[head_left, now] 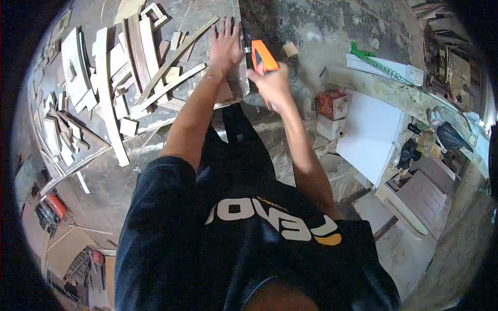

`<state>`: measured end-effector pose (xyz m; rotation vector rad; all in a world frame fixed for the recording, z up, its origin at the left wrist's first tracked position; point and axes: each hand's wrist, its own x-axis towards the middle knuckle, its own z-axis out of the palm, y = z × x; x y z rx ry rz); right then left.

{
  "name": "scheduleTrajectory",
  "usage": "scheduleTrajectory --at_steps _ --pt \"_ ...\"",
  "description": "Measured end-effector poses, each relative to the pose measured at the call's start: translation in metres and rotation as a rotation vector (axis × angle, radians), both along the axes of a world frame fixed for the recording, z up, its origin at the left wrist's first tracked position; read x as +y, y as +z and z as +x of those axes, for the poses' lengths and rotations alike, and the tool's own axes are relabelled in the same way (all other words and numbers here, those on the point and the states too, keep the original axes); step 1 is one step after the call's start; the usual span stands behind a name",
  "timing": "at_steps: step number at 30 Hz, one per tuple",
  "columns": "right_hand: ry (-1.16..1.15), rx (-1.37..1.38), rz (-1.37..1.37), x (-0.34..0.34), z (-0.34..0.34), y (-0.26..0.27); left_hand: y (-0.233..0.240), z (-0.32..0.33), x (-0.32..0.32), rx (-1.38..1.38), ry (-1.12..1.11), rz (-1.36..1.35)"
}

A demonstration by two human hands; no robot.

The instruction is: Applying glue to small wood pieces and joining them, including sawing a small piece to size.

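My left hand (225,42) lies flat near the right edge of a worn worktable (198,23), palm down with the fingers somewhat apart. Whatever lies under the palm is hidden. A brown board piece (224,92) shows beside my left wrist. Just past the table edge, my right hand (272,83) grips an orange-framed hand tool (265,56), perhaps a hacksaw. Its upper end is level with my left hand, and a small metal part points from it to the table. The fingers cover much of the tool. A long wood strip (179,58) ends near my left fingertips.
Wood strips (107,77) and offcuts (58,136) cover the table's left side. A small wood block (290,49) lies on the floor to the right. Further right are a red box (332,104), a white panel (369,132) and a green coiled hose (375,64).
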<state>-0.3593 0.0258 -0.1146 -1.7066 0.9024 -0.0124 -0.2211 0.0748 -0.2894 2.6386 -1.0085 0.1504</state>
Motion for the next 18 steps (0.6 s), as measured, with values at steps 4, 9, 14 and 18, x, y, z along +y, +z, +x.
scheduleTrajectory --at_steps 4,9,14,18 --pt "-0.016 0.043 -0.047 0.0 -0.009 0.007 0.0 0.001 0.004 -0.011 0.008 0.007" --pt "0.089 0.024 -0.114 0.007 0.003 0.016 0.002 0.0 0.007 0.063 0.015 0.085" --pt "0.003 0.013 -0.013 -0.005 0.005 0.021 0.009 0.003 0.003 0.069 0.004 0.024" --pt "0.002 0.065 -0.073 0.001 0.0 -0.003 0.01 -0.004 0.004 -0.011 -0.008 0.006"
